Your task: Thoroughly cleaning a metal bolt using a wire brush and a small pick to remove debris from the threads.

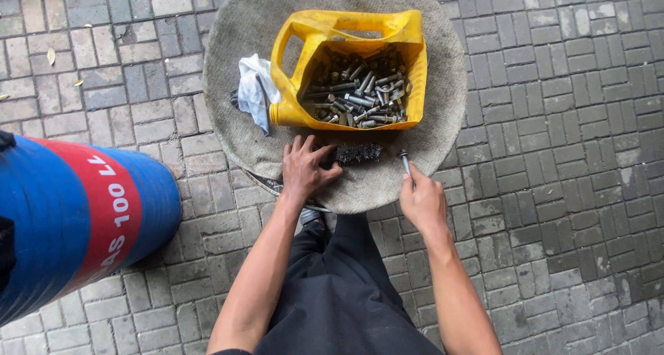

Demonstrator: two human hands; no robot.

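Note:
A cut-open yellow plastic jug (349, 68) filled with several metal bolts (360, 92) rests on a round mat-covered surface (443, 85). My left hand (306, 168) lies on the mat with its fingers on the handle end of a dark wire brush (358, 153). My right hand (420, 201) grips a single bolt (405, 160) that points up, away from me, just right of the brush. A white rag (254, 90) lies beside the jug's left side.
A large blue drum with a red band (76, 216) lies at the left on the grey paving-brick ground (567, 189). My legs in dark trousers (342, 286) are below the round surface. A few dry leaves (50, 56) lie at the upper left.

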